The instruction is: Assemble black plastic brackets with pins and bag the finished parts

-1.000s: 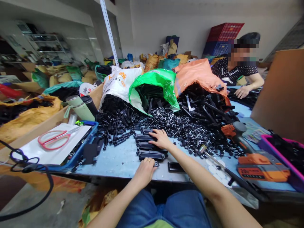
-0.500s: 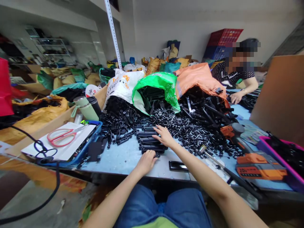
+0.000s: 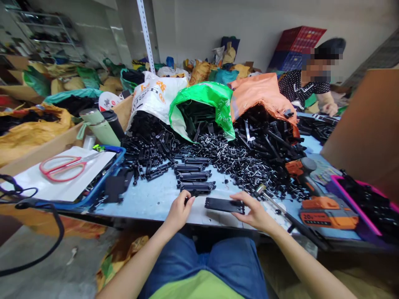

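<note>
In my right hand (image 3: pixel 254 211) is a flat, black rectangular plastic part (image 3: pixel 222 204), gripped at its right end between thumb and fingers, just above the table's front edge. To its left, my left hand (image 3: pixel 179 211) is pinched closed around a small dark piece (image 3: pixel 187 200), mostly hidden by the fingers. Beyond the hands, several long black plastic assemblies (image 3: pixel 195 176) lie in a stacked row on the blue tabletop (image 3: pixel 149 199). Behind them spreads a heap of black-headed screws (image 3: pixel 229 160), with a pile of slim black parts (image 3: pixel 152 153) on the left.
White, green (image 3: pixel 202 97) and orange (image 3: pixel 258 93) sacks spill black parts. An orange cordless drill (image 3: pixel 327 214) and a long metal-tipped tool (image 3: pixel 274 203) lie right, near a pink-rimmed bin (image 3: pixel 358 207). Red scissors (image 3: pixel 62 168) lie left over a blue basket (image 3: pixel 102 187). A co-worker (image 3: pixel 308 89) sits behind.
My right hand has moved from the row of assemblies towards me and picked up the flat black part from the table. My left hand has shifted slightly left. The view has turned somewhat.
</note>
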The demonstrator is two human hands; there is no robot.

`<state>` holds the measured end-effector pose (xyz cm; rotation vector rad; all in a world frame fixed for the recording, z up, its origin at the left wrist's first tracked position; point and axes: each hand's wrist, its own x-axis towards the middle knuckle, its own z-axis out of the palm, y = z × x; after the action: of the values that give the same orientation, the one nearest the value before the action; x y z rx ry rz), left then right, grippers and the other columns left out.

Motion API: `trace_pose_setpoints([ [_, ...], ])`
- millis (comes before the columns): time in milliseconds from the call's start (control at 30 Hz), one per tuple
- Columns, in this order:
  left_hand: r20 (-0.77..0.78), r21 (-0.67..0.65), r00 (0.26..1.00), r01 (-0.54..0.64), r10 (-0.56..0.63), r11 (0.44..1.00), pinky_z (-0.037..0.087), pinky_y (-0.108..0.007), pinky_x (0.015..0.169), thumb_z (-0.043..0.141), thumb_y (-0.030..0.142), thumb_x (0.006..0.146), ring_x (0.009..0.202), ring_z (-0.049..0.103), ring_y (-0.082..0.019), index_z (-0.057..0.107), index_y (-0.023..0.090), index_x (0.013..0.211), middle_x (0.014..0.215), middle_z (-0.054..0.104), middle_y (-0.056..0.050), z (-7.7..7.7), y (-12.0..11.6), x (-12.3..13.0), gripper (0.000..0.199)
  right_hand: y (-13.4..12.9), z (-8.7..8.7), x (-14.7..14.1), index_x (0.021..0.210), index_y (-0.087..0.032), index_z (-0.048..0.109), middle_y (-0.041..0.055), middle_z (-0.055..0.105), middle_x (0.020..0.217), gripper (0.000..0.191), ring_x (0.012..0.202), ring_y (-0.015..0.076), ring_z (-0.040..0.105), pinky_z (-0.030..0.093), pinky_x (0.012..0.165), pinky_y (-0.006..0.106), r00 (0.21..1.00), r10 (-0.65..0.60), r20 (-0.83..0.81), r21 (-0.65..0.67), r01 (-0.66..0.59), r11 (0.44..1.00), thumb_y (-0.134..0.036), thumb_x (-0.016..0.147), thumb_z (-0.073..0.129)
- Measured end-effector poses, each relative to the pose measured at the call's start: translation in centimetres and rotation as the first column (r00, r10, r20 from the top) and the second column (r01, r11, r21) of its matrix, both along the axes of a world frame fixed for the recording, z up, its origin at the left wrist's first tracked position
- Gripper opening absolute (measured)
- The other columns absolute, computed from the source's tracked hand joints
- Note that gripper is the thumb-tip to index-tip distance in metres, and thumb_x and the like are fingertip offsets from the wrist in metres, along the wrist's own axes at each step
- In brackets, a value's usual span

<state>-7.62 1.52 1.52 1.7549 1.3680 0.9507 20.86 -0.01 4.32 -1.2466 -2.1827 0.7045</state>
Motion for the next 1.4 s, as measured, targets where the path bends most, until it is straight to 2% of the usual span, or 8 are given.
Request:
trace_pose_setpoints([
  [200, 0.264, -0.206, 0.964, 0.06, -0.003, 0.977, 0.039, -0.023, 0.052, 0.042, 0.041, 0.086, 0.049, 0.048, -0.008, 0.046, 0.019, 0.084, 0.07, 0.054, 0.003, -0.8, -1.0, 0.5, 0.023, 0.7, -3.5, -1.9, 0.127, -0.027, 0.049, 0.0103, 0.054, 0.117, 0.05, 0.113, 0.0286, 0.045, 0.028, 0.101, 0.052, 0.965, 0.021, 0.261, -0.014, -0.018, 1.0, -0.04, 0.079, 0.057],
  [333, 0.424, -0.267, 0.905, 0.091, 0.032, 0.959, 0.038, -0.02, 0.043, 0.043, 0.042, 0.086, 0.042, 0.044, -0.005, 0.042, 0.019, 0.116, 0.085, 0.057, -0.001, -0.6, -1.4, 2.6, 0.038, 1.8, -3.7, -7.1, 0.131, -0.029, 0.042, 0.0077, 0.059, 0.107, 0.047, 0.088, 0.0212, 0.058, 0.048, 0.079, 0.04, 0.97, -0.152, -0.192, -0.266, 0.098, 0.959, -0.046, 0.088, 0.041],
  [467, 0.286, -0.108, 0.957, -0.009, 0.039, 0.994, 0.047, -0.026, 0.064, 0.044, 0.036, 0.088, 0.067, 0.056, -0.011, 0.051, 0.02, 0.122, 0.096, 0.057, -0.006, 0.4, -1.7, 3.1, 0.038, 2.0, -2.8, -9.1, 0.138, -0.025, 0.032, 0.0025, 0.06, 0.077, 0.056, 0.057, 0.0138, 0.056, 0.05, 0.053, 0.029, 0.81, -0.283, -0.514, -0.567, -0.073, 0.82, -0.05, 0.088, 0.038],
  [800, 0.268, 0.18, 0.941, -0.261, 0.208, 0.949, 0.044, -0.033, 0.088, 0.036, 0.027, 0.092, 0.099, 0.052, -0.019, 0.052, 0.023, 0.122, 0.104, 0.053, -0.009, 1.8, -2.2, 4.7, 0.035, 0.8, -2.2, -9.8, 0.134, -0.034, 0.038, 0.0051, 0.052, 0.104, 0.047, 0.061, 0.0102, 0.053, 0.051, 0.055, 0.027, 0.839, -0.132, -0.527, -0.266, -0.016, 0.964, -0.041, 0.088, 0.044],
  [933, 0.222, 0.26, 0.972, -0.131, 0.073, 0.957, 0.044, -0.033, 0.087, 0.037, 0.027, 0.092, 0.098, 0.053, -0.019, 0.053, 0.023, 0.121, 0.103, 0.054, -0.009, 1.7, -1.9, 4.1, 0.033, 0.5, -2.6, -10.2, 0.135, -0.034, 0.036, 0.0042, 0.052, 0.098, 0.048, 0.064, 0.0111, 0.052, 0.05, 0.057, 0.027, 0.865, -0.07, -0.497, -0.202, -0.037, 0.979, -0.039, 0.088, 0.045],
  [1233, 0.083, -0.011, 0.933, -0.351, 0.351, 0.936, 0.051, -0.037, 0.072, 0.033, 0.028, 0.091, 0.089, 0.059, -0.021, 0.039, 0.019, 0.128, 0.11, 0.052, -0.014, -2.7, -3.0, 5.6, 0.039, 4.9, -1.3, -4.2, 0.135, -0.03, 0.038, 0.0063, 0.057, 0.115, 0.05, 0.097, 0.0205, 0.055, 0.043, 0.088, 0.038, 0.991, -0.131, -0.002, -0.053, 0.131, 0.99, -0.044, 0.087, 0.043],
  [1300, -0.119, 0.145, 0.942, -0.295, 0.313, 0.944, 0.042, -0.048, 0.09, 0.04, 0.018, 0.085, 0.115, 0.045, -0.029, 0.035, 0.021, 0.132, 0.124, 0.044, -0.016, -2.3, -3.0, 5.3, 0.047, 7.9, 0.0, 0.0, 0.131, -0.027, 0.043, 0.0077, 0.055, 0.118, 0.047, 0.102, 0.0224, 0.053, 0.041, 0.091, 0.04, 0.943, -0.329, 0.059, 0.106, 0.321, 0.941, -0.045, 0.087, 0.043],
  [1400, -0.467, 0.272, 0.884, 0.14, 0.003, 0.952, 0.02, -0.06, 0.102, 0.045, 0.004, 0.076, 0.125, 0.032, -0.031, 0.044, 0.028, 0.126, 0.129, 0.044, -0.011, -0.8, -2.2, 4.9, 0.056, 13.2, 2.4, 5.9, 0.132, -0.02, 0.041, 0.0147, 0.055, 0.115, 0.052, 0.106, 0.0285, 0.051, 0.037, 0.091, 0.046, 0.7, -0.709, 0.088, 0.275, 0.667, 0.692, -0.046, 0.088, 0.038],
])
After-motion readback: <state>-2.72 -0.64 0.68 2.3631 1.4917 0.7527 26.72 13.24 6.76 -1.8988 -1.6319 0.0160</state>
